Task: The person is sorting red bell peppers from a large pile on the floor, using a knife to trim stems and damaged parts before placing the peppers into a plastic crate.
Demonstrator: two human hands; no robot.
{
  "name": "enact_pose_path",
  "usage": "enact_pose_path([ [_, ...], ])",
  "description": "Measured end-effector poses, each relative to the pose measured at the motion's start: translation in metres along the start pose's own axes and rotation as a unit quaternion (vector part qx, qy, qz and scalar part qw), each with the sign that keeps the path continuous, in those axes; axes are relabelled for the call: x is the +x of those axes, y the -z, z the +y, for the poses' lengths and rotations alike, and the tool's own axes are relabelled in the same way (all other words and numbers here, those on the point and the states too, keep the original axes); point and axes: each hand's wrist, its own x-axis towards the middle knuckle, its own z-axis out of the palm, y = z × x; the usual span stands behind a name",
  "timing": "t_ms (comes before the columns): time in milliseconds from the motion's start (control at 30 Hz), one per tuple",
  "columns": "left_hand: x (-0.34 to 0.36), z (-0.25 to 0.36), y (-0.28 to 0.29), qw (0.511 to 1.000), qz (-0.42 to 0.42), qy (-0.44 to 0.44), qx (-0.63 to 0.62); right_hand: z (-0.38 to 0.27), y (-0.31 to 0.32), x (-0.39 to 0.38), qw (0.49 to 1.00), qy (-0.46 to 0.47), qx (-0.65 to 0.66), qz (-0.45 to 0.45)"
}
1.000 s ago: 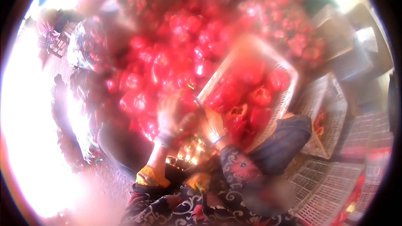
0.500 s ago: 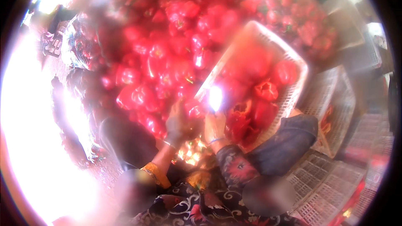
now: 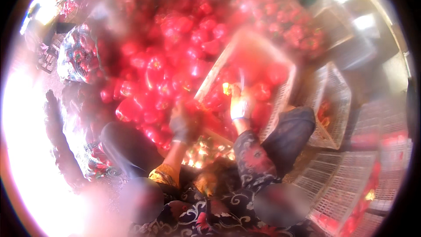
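My left hand (image 3: 179, 125), in a greyish glove, is closed against a blurred red bell pepper (image 3: 198, 117) at the edge of a large pepper heap (image 3: 151, 74). Over the near part of a pale plastic crate (image 3: 213, 74), my right hand (image 3: 241, 104) is closed on a thin, pale blade, seemingly a knife (image 3: 242, 79). A small yellowish piece (image 3: 226, 88), perhaps a pepper core, shows at its fingertips. Red peppers (image 3: 262, 92) lie in the crate. Between my knees, glaring pale and green scraps (image 3: 206, 151) are piled. Haze hides the fingers' details.
To the right stands another pale crate (image 3: 337, 123) with some red-orange pieces inside. Several slatted crates (image 3: 326, 175) lie at the lower right. A mesh sack (image 3: 78, 57) of peppers stands at the left, beside strong glare. Grey crates (image 3: 333, 26) stand at the far right.
My right hand has moved up and to the right, over the crate; a yellowish piece now shows at its fingertips. The bright flash there is gone. The left hand stays nearly in place. The view has shifted slightly.
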Motion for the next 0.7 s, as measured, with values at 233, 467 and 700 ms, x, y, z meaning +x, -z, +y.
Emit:
enact_pose_path([
  [233, 0.017, -0.056, -0.031, 0.752, -0.074, 0.132, -0.642, 0.013, 0.064, -0.085, 0.966, -0.133, -0.014, -0.22],
  [467, 0.031, 0.042, -0.008, 0.996, -0.034, -0.076, -0.038, -0.015, 0.071, -0.064, 0.924, -0.298, 0.232, -0.059],
  [700, 0.036, 0.006, -0.015, 0.943, -0.281, -0.153, 0.095, 0.008, -0.009, -0.018, 0.921, -0.252, 0.296, -0.014],
])
